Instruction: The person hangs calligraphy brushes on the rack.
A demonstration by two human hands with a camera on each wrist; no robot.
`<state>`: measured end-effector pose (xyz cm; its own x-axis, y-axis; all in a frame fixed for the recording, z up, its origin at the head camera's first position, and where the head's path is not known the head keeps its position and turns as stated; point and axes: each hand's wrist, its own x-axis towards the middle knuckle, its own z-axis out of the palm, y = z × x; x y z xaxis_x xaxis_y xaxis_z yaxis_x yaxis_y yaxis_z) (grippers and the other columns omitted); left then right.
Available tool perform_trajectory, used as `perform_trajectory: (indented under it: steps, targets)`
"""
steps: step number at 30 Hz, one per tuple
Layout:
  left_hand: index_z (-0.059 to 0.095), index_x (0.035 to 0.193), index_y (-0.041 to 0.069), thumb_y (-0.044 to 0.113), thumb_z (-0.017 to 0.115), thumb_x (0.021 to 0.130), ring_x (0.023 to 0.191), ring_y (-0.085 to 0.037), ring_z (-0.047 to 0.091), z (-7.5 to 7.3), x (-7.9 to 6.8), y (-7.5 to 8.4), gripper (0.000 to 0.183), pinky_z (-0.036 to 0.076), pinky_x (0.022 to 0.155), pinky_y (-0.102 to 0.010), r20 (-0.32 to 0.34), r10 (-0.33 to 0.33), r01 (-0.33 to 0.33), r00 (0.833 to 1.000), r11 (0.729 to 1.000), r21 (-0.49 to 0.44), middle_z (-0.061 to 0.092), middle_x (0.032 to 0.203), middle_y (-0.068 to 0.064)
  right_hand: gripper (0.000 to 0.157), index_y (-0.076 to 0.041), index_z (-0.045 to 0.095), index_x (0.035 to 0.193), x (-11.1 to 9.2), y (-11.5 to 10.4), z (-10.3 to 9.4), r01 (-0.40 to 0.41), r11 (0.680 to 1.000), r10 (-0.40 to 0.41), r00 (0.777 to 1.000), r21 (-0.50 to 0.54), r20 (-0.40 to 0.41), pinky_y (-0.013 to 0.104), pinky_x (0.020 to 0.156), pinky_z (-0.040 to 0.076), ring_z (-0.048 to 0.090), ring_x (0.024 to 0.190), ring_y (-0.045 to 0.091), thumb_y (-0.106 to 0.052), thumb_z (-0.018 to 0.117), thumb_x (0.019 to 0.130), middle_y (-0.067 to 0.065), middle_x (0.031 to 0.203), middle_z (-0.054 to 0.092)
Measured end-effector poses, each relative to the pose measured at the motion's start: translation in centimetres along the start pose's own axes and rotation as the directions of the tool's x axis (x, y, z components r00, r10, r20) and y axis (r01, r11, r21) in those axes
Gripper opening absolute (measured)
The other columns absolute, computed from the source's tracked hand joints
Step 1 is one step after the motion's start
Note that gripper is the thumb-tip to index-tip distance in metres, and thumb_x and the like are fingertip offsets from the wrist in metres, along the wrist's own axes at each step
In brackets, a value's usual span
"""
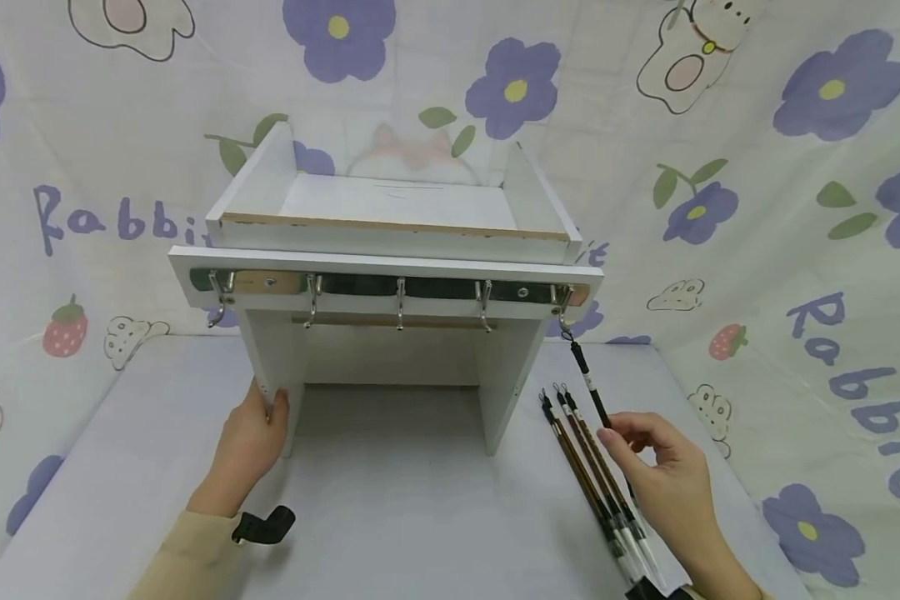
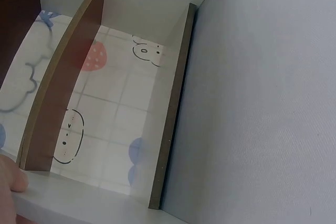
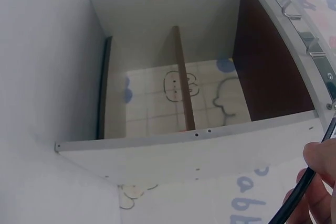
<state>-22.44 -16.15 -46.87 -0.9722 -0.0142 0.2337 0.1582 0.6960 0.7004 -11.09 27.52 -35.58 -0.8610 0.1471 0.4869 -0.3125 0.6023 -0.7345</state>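
My right hand (image 1: 667,479) pinches a dark calligraphy brush (image 1: 587,375) between thumb and fingers, its top slanting up to the left. The brush's cord loop meets the tip of the rightmost metal hook (image 1: 565,305) on the front rail of a white shelf (image 1: 390,260). In the right wrist view, the dark shaft (image 3: 295,199) runs through the fingers toward the rail. My left hand (image 1: 244,446) grips the front edge of the shelf's left side panel, thumb on its inner face. That thumb (image 2: 13,177) shows at the panel's edge in the left wrist view.
Several more brushes (image 1: 587,471) with hanging loops and clear caps lie on the white table (image 1: 390,517), right of the shelf. The other hooks (image 1: 401,302) along the rail hang bare. A patterned cloth (image 1: 757,250) covers the wall behind.
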Motion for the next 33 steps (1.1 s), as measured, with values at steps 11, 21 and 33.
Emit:
perform_trajectory:
  steps: [11,21,33]
  targets:
    - [0.030,0.140,-0.008,0.032,0.031,0.105,0.101,-0.053,0.059,-0.7,-0.4,-0.1,0.053,0.050,0.073,-0.059,0.023,-0.022,0.022,0.999,1.000,0.004,0.052,0.122,-0.041,0.013,0.000,0.068,0.094,0.2,-0.2,0.1,0.003,1.000,-0.003,0.999,0.007,-0.032,0.016,0.066,0.044,0.055,0.075,0.011,0.005,0.072,0.083,0.008,0.087,0.066]
    - [0.031,0.142,-0.003,0.031,0.032,0.105,0.098,-0.050,0.061,-0.1,0.1,0.1,0.051,0.050,0.073,-0.059,0.020,0.008,-0.008,1.000,1.000,-0.012,0.056,0.118,-0.038,0.017,-0.004,0.070,0.095,0.6,1.5,0.2,0.055,0.998,-0.056,0.995,-0.011,-0.077,0.015,0.067,0.042,0.055,0.076,0.010,0.005,0.075,0.081,0.004,0.085,0.067]
    - [0.033,0.140,-0.003,0.030,0.035,0.105,0.097,-0.048,0.062,-0.3,0.2,0.0,0.049,0.050,0.073,-0.058,0.004,-0.011,0.011,1.000,1.000,-0.004,0.059,0.114,-0.036,0.020,-0.007,0.071,0.097,1.2,3.2,0.7,0.095,0.995,-0.094,0.992,0.009,-0.090,0.021,0.075,0.040,0.056,0.081,0.010,0.002,0.077,0.080,-0.001,0.089,0.068]
